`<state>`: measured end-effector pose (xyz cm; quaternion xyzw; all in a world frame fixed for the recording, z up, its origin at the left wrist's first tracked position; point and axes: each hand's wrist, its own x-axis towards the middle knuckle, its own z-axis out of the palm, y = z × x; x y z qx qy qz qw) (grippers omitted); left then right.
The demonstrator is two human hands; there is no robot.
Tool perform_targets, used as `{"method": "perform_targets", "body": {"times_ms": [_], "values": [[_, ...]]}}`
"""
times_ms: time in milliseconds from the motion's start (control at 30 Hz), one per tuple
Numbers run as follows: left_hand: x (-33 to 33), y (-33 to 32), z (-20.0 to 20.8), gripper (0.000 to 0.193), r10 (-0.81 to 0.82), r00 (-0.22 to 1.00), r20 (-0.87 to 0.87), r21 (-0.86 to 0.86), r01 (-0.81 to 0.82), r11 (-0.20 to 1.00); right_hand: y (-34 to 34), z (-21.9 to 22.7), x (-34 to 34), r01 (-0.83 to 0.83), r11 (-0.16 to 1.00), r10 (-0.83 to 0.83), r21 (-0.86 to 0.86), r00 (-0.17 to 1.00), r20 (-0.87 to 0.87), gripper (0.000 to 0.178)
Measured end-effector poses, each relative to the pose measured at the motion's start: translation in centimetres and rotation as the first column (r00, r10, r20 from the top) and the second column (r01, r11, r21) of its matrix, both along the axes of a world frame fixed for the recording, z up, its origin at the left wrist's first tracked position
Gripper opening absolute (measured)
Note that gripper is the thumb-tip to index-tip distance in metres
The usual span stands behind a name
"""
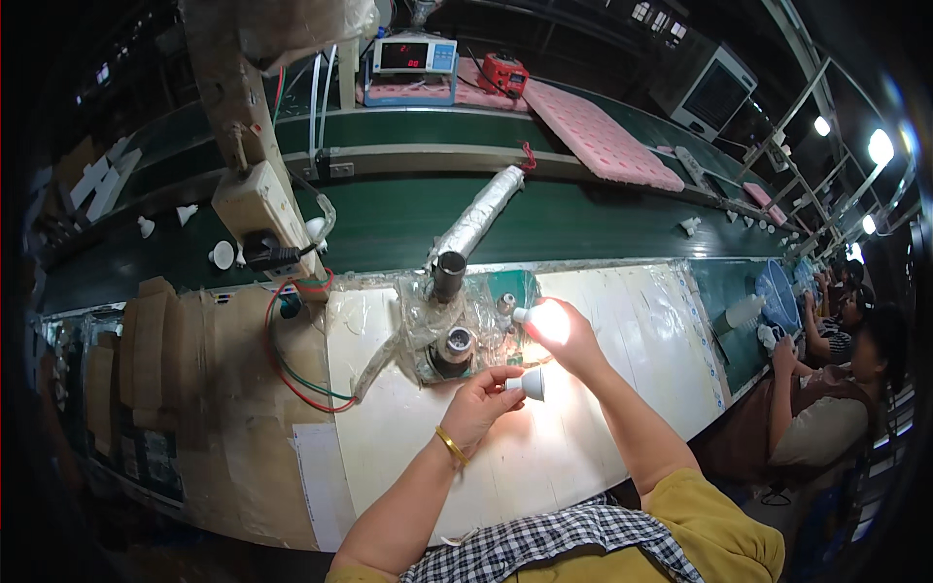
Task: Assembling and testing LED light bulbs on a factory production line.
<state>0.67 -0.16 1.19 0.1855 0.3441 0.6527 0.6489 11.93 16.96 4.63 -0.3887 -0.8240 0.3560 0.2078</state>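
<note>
Sleeve (721, 527) nearest — unlit bulb (531, 384) faces right, seemingly level.

From here I see the left hand (474, 408) over the table (637, 335), a bulb (530, 384) in its fingers; the right hand (575, 348), with a second bulb (549, 322), is farther forward and to its right. A socket (456, 343) stands beyond the left hand. Cardboard (154, 360) lies at the table's left end. Behind the table lies a belt (389, 230); beyond that are a meter (418, 58) and, to its right, foam (603, 136). Co-workers (819, 418) are off to the right.
</note>
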Motion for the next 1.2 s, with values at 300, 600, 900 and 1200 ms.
{"method": "perform_targets", "body": {"times_ms": [300, 600, 900, 1200], "values": [[0.4, -0.4, -0.6, 0.030, 0.002, 1.000, 0.025, 0.000, -0.002, 1.000, 0.1, -1.1, 0.9, -0.028, 0.998, 0.027, 0.047, 0.999, 0.028, 0.053], [-0.5, 0.4, 0.5, 0.037, 0.115, 0.993, 0.037, 0.021, -0.115, 0.993, -1.1, 2.2, 2.8, -0.143, 0.966, 0.112, -0.214, 0.982, -0.152, 0.019], [0.1, 0.2, 0.1, 0.046, 0.125, 0.990, 0.067, -0.008, -0.125, 0.992, -4.1, 3.5, 3.2, -0.322, 0.891, 0.307, -0.320, 0.947, -0.098, 0.048], [-0.1, 0.0, 0.3, 0.046, 0.063, 0.998, 0.009, -0.018, -0.063, 0.998, -1.1, 2.9, 0.5, -0.341, 0.791, 0.291, 0.508, 0.940, 0.177, 0.060]]}}
